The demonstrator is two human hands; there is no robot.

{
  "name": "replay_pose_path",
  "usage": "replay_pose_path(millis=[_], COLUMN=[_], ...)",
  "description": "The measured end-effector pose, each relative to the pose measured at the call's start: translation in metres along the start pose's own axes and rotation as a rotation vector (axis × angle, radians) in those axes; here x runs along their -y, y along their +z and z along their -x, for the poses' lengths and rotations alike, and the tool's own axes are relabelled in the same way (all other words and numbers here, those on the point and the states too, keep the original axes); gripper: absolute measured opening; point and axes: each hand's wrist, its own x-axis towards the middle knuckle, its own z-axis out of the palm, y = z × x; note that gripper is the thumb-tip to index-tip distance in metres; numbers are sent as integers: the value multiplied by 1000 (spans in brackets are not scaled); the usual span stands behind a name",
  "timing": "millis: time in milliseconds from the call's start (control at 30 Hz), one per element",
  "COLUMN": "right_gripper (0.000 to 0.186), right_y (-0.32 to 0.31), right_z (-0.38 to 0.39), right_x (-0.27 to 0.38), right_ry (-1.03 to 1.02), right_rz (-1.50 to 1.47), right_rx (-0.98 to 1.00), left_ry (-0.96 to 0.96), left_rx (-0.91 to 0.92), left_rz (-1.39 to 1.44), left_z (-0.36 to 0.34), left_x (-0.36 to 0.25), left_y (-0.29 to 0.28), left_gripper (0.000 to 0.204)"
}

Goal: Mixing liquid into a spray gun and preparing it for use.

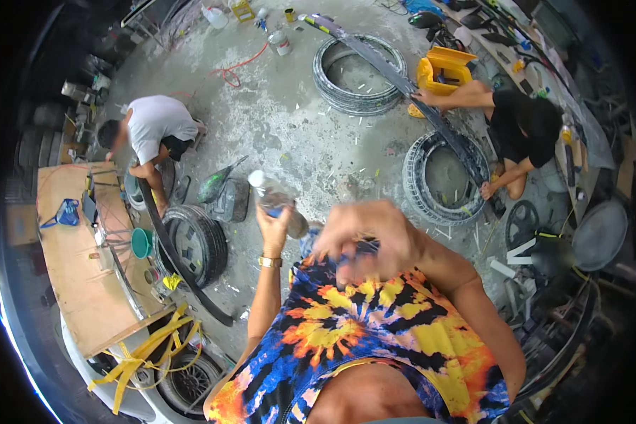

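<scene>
My left hand is wrapped round a clear plastic bottle with a white top and a blue band, held upright over the floor. My right hand is raised in front of my tie-dye shirt, a little right of the bottle; it is smeared by motion, so its fingers and anything in them cannot be made out. The bottle's lower part is partly behind my fingers.
Co-workers crouch at left and right, handling long dark strips laid over tires. A wooden board, green bucket, yellow toolbox, red hose and cluttered bench surround me on the concrete floor.
</scene>
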Motion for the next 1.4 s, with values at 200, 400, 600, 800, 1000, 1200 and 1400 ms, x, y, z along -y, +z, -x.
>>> replay_pose_path(millis=[200, 400, 600, 800, 1000, 1200, 1400], right_gripper=[9, 9, 21, 15, 75, 69, 63], right_y=[-64, -126, -180, -306, -427, -558, -680], right_z=[-176, -362, -512, -629, -729, -903, -1043], right_x=[-22, -105, -214, -390, -574, -647, -691], right_ry=[-484, -647, -465, 372, 403, 503, 509], right_rz=[-291, -222, -371, 267, 689, 390, 441], right_rx=[237, 435, 502, -165, -137, -162, 137], left_ry=[-1, -65, -153, 77, 114, -38, 141], left_rx=[-235, -405, -185, -55, 24, 167, -36], left_rz=[-150, -217, -221, -313, -135, 115, -255], left_z=[-144, -312, -523, -781, -992, -1179, -1341], left_x=[-13, 1, -27, -69, -55, -96, -152], left_y=[-11, -59, -87, -56, 7, 52, 23], left_gripper=[54, 68, 73, 81, 63, 81, 55])
